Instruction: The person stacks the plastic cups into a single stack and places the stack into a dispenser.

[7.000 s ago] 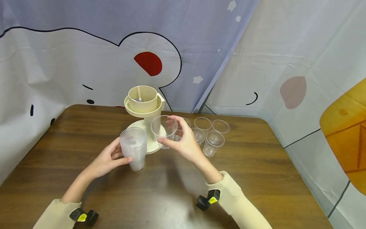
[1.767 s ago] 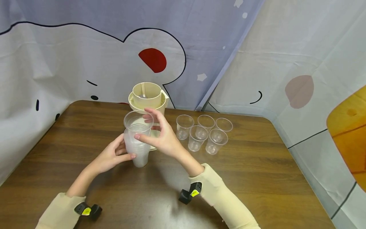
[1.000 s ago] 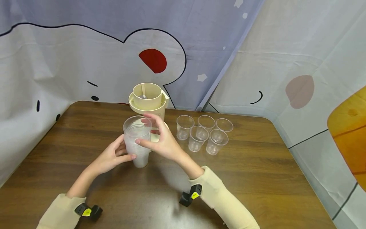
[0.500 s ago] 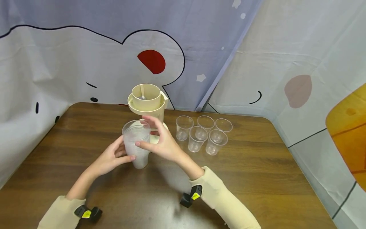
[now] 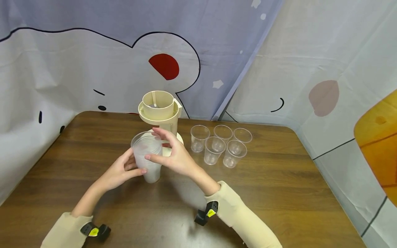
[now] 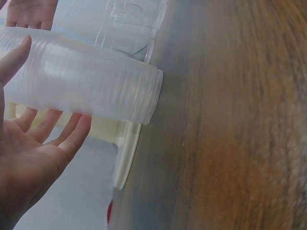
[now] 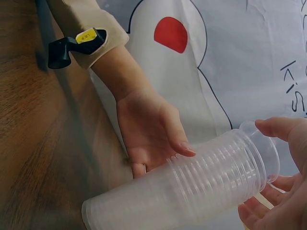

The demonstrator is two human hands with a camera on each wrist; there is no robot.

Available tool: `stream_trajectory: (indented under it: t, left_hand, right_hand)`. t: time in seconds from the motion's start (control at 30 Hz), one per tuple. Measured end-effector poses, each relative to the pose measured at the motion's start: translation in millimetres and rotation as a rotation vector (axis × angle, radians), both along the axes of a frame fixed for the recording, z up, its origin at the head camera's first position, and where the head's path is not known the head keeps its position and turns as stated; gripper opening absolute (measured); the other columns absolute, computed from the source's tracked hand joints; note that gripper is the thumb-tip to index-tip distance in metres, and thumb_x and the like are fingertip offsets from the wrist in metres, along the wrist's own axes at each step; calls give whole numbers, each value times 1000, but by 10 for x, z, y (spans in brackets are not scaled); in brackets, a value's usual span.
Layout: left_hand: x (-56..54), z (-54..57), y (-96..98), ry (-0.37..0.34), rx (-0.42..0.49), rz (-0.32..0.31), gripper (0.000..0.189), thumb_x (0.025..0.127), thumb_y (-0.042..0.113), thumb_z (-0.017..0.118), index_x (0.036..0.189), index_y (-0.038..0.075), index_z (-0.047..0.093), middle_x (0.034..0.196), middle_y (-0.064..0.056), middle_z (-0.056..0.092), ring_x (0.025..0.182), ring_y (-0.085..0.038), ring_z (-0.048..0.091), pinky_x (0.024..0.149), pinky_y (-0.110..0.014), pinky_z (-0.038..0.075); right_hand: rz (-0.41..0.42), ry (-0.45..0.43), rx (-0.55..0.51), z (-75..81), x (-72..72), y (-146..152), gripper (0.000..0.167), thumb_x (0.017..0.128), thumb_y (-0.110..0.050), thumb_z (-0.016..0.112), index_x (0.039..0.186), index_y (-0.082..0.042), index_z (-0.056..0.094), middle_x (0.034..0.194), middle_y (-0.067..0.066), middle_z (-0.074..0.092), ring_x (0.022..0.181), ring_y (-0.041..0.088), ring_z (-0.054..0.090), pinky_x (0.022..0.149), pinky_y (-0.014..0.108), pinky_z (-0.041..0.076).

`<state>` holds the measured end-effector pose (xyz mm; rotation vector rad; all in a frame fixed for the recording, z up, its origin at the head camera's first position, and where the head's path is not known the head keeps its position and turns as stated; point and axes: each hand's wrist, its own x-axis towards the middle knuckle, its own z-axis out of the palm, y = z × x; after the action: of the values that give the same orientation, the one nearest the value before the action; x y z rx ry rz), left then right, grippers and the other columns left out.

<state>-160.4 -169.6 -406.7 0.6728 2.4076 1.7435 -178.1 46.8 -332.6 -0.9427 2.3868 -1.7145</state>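
The stack of cups [image 5: 146,156] hides the cream stand's [image 5: 161,110] base.

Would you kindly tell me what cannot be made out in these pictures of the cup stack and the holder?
- Head view: the base of the cream plastic cup holder is hidden behind the stack of clear plastic cups and the right hand.
- Cup count: rims too tightly nested in all views.
- Left wrist view: the left hand is cut off by the edge.

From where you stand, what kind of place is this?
Probably a makeshift recording corner rather than a real kitchen: cartoon-printed sheets curtain off a wooden table, and small cameras are strapped to the person's wrists.
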Motion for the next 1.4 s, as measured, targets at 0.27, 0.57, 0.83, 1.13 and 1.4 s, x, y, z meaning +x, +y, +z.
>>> stream_trajectory:
  t: [0.27,0.57,0.83,1.13,1.4]
  left_hand:
    - [1,-11,4,9,20,-4,77,88,5,68,149,3,21,135,-24,46,107,4,56,89,-16,50]
    - [1,-26,5,21,29,-4,78,87,4,68,149,2,21,134,-25,46,106,4,57,89,-16,50]
    - [-3,-40,-8,12,17,-3,77,88,5,68,149,2,22,135,-23,46,106,5,57,89,-16,50]
    - [-5,-43,-15,10,24,-7,78,87,5,68,149,2,21,136,-24,45,106,5,57,88,-16,51]
    - [1,-13,1,18,29,-7,77,88,4,68,149,2,21,134,-25,46,106,5,56,88,-16,51]
  right_hand:
    - [1,8,21,-9,-7,-13,66,81,-12,75,139,-5,44,140,9,51,130,16,46,104,28,44]
    - [-10,3,34,-26,1,-12,68,81,-12,75,141,-5,43,139,8,51,130,17,46,103,30,44]
    - [-17,-5,44,-56,-5,-14,68,81,-13,75,141,-6,43,140,9,49,130,18,46,104,34,45]
    - [-19,-23,42,-70,-8,-25,67,81,-14,74,141,-7,44,142,9,48,131,17,45,104,33,44]
    - [-17,-31,50,-70,-6,-33,67,81,-14,75,140,-4,44,142,10,48,130,18,45,104,33,44]
